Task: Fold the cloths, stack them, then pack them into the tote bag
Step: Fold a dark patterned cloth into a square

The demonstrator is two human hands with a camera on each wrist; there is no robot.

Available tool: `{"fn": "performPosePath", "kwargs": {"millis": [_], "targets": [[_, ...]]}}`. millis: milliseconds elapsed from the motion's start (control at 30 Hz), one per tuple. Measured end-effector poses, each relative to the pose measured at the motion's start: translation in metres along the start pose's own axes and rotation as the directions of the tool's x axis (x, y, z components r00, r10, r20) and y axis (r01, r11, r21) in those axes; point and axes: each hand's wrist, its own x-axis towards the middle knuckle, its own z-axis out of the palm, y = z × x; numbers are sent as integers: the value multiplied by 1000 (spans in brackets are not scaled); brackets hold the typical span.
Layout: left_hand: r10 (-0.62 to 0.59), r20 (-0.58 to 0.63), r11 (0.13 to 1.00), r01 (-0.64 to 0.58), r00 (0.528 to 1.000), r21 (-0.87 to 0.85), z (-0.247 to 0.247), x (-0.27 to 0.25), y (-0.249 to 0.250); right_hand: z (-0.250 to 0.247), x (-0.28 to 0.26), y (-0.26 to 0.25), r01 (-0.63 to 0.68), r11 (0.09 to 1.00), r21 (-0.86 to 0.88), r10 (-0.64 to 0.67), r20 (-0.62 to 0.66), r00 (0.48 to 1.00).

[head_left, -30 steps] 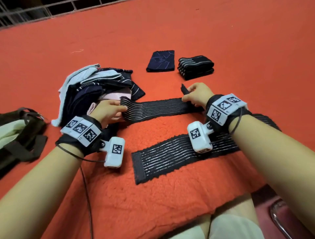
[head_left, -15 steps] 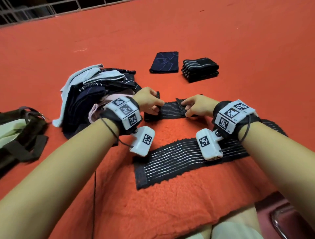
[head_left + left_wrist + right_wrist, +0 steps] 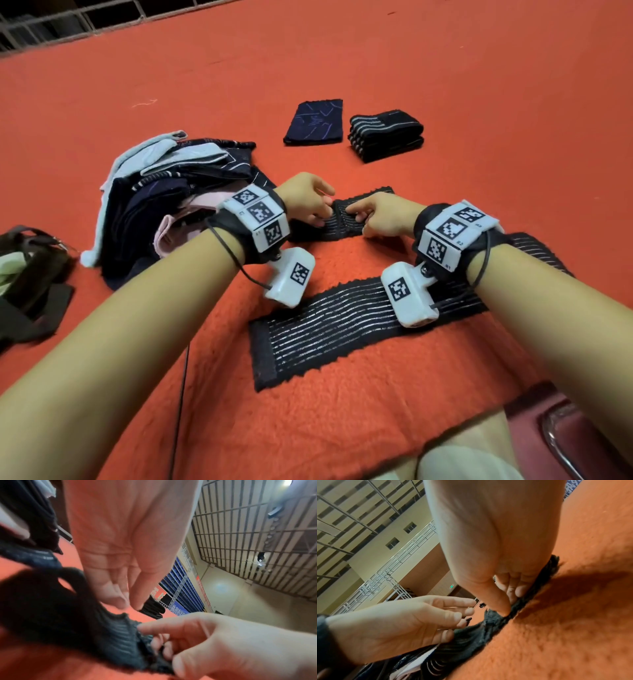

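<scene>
On the orange fleece blanket (image 3: pixel 342 411) a long black white-striped knit cloth (image 3: pixel 342 329) lies flat nearest the person, and beyond it the right hand (image 3: pixel 383 219) pinches a folded black striped cloth (image 3: pixel 342 226) while the left hand (image 3: pixel 305 198) hovers over it, fingers loosely spread.

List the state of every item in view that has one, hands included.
Striped cloth: folded short, under both hands.
Second striped cloth: flat, unfolded.
Folded striped stack: done, set apart.
Navy cloth: folded, beside stack.
Cloth pile: unfolded heap.
Tote bag: slumped.
Left hand: open, fingers relaxed.
Right hand: pinching cloth edge.
</scene>
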Motion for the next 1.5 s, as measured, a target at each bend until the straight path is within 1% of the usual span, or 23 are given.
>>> {"fn": "performPosePath", "kwargs": {"millis": [33,67,100,133,200,300,333,400,533,600,667,733,767,833,867,900,933,967,1033,1167,1267,1367,1500], "targets": [[59,-41,981,-50,997,189,-6,0,-1,0,0,1,1,1000,4,-1,-2,1000],[123,-55,924,-94,991,370,-11,-1,-3,0,0,1,1,1000,9,-1,-1,1000],[139,-20,871,-113,990,478,-14,-2,-5,0,0,1,2,1000,10,-2,2,1000],[125,51,845,-133,991,519,-14,-3,-7,1,0,1,5,1000,7,-5,6,1000],[26,196,782,-142,980,607,-8,-3,-13,2,0,0,15,1000,-8,-15,24,1000],[-124,201,614,-84,972,785,6,3,-18,1,-3,-5,42,994,-99,-37,55,998],[-141,182,578,-69,973,813,10,5,-19,0,-4,-6,47,989,-138,-39,61,997],[-158,148,552,-37,976,833,16,7,-18,-2,-6,-9,39,982,-186,-26,75,997],[-183,96,543,20,978,839,24,6,-12,0,-9,-13,49,979,-196,-26,117,993],[-178,123,558,-2,976,830,20,7,-13,-2,-10,-15,27,982,-189,-4,121,993],[-158,163,621,-30,974,784,12,5,-19,-6,-9,-14,-24,998,-66,28,53,998],[-105,158,721,-35,982,692,0,1,-27,-9,-7,-9,-78,989,122,92,-108,990],[-66,132,772,-33,989,635,-6,0,-31,-11,-5,-3,-125,979,158,158,-220,963],[-19,-3,866,18,1000,500,-17,-3,-40,-15,-3,7,-285,951,117,307,-397,865],[-32,-94,909,68,995,412,-22,-4,-44,-17,-5,10,-349,931,102,359,-407,840],[-75,-162,955,118,984,274,-26,-6,-49,-19,-7,10,-383,917,114,397,-360,844],[-153,-164,978,173,975,114,-28,-11,-49,-19,-7,10,-392,908,150,419,-299,857],[-220,-129,976,219,967,-20,-30,-15,-51,-18,-7,9,-399,898,186,437,-268,859],[-308,-65,942,295,949,-159,-28,-16,-56,-15,-5,8,-398,878,264,462,-253,850],[-266,-106,949,241,958,-204,-23,-20,-61,-9,0,-6,-302,844,443,459,-307,834],[-249,-125,947,214,960,-240,-22,-21,-65,-4,3,-21,-178,827,533,402,-339,851],[-252,-97,925,210,963,-318,-24,-21,-69,5,8,-42,-103,865,491,313,-369,875],[-230,-54,893,189,972,-408,-26,-24,-75,20,15,-68,-62,901,428,216,-321,922]]}}
